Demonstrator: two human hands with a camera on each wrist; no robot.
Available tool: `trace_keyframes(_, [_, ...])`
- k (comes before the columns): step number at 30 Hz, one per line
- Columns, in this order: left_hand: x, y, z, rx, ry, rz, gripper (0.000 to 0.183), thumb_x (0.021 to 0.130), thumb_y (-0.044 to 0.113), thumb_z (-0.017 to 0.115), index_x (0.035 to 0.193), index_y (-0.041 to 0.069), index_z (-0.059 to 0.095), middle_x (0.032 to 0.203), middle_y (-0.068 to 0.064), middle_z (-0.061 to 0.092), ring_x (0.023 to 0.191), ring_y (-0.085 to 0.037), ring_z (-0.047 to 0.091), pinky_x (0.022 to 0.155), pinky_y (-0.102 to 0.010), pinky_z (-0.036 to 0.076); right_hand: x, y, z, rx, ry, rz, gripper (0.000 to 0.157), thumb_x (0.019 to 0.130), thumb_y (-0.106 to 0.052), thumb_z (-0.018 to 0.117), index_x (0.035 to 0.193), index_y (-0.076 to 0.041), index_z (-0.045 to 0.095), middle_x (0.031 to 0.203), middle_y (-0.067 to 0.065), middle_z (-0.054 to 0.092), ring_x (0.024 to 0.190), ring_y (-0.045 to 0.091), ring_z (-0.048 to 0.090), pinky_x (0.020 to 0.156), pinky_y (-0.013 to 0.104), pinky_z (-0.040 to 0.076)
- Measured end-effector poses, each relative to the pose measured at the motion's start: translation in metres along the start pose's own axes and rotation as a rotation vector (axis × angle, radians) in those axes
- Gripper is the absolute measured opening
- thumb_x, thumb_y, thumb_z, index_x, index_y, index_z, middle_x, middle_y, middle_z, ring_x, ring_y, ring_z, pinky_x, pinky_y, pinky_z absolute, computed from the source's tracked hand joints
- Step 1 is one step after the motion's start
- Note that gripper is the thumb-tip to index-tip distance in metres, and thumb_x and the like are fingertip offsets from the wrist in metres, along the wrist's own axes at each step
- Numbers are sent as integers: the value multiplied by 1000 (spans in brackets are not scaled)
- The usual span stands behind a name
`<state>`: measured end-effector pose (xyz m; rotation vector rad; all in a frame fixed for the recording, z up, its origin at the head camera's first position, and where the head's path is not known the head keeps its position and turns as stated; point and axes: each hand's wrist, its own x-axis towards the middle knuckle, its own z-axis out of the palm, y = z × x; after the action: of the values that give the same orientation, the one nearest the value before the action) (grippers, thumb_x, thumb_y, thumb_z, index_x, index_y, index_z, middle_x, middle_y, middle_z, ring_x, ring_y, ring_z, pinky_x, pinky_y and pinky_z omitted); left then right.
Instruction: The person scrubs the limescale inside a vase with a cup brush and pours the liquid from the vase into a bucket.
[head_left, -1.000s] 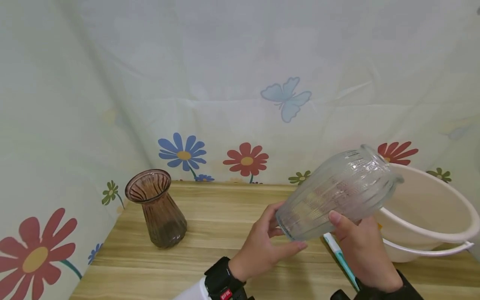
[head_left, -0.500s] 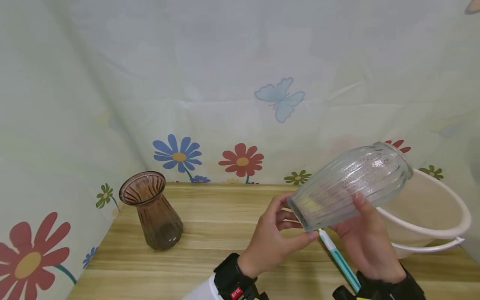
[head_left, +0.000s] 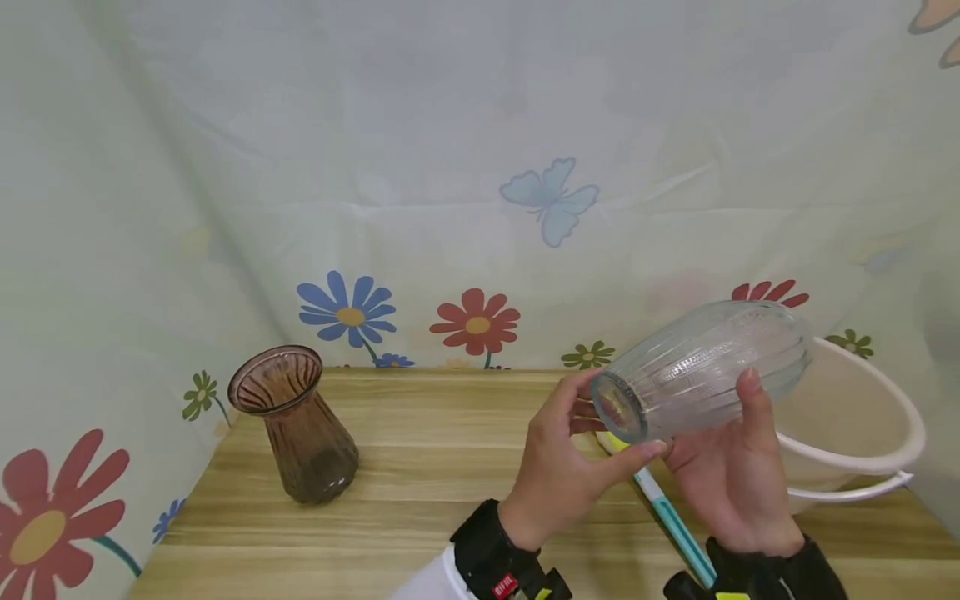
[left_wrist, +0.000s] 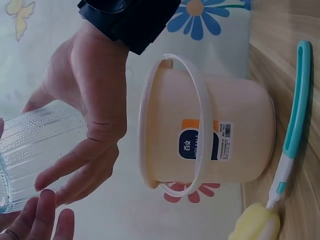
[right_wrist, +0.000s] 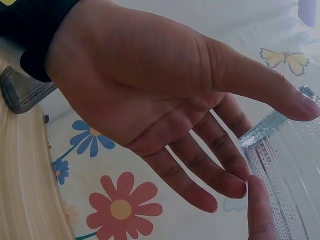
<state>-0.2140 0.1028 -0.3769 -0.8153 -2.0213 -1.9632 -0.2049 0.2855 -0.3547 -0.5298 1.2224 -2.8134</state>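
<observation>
A clear ribbed glass vase (head_left: 712, 367) lies tilted in the air in both hands. Its thick base faces left and toward me, while its mouth end points right, over the bucket's rim. My left hand (head_left: 562, 462) holds the base edge, thumb below and fingers behind. My right hand (head_left: 731, 471) cradles the body from underneath, with its thumb up along the near side; its other fingers are mostly hidden in the head view. Beneath the hands, a cleaning brush with a turquoise handle (left_wrist: 300, 100) and yellow sponge head (left_wrist: 257, 222) lies on the table.
A cream plastic bucket (head_left: 892, 400) with a white handle stands at the right, behind the right hand. On the left stands a brown ribbed glass vase (head_left: 303, 433). A flower-print curtain (head_left: 420, 208) hangs behind the wooden table (head_left: 420, 500).
The clear vase has swung round so that its base faces me more and its wavy mouth is out of sight. Both hands have moved slightly right; the view has shifted a little right.
</observation>
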Motion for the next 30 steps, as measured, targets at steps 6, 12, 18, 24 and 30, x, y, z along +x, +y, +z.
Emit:
trace_keyframes(6, [5,3,6,53,28,45,72,85,30,86,146,38,48,125,7,63,108,-2,62,90,-24,59,0,0,-2,107,40,15,67,103,-53,53,160,-41,20,149,-3,48,123,16,61,93,32,59])
trace_keyframes(12, [11,8,10,85,45,73,70,84,31,87,144,32,51,125,6,63,106,0,62,89,-21,58,3,-1,-1,213,-4,-18,68,102,-51,58,161,-42,24,152,-3,46,125,18,59,90,32,61])
trace_keyframes(18, [20,13,14,73,22,107,68,85,28,87,144,32,53,124,4,61,106,0,59,90,-22,58,5,-1,2,322,-3,-55,68,100,-50,62,159,-40,29,156,-3,46,130,20,57,97,35,59])
trace_keyframes(24, [29,15,17,102,1,171,70,85,26,87,146,31,52,120,3,60,108,0,57,88,-20,58,3,-1,2,461,-27,-34,65,99,-52,61,156,-42,32,156,-3,46,130,23,56,87,32,60])
trace_keyframes(30, [36,15,20,147,-16,231,70,86,25,85,147,28,51,116,1,58,108,-1,54,85,-17,56,1,2,0,609,-79,-5,62,100,-53,60,155,-42,34,152,0,51,128,24,59,81,31,60])
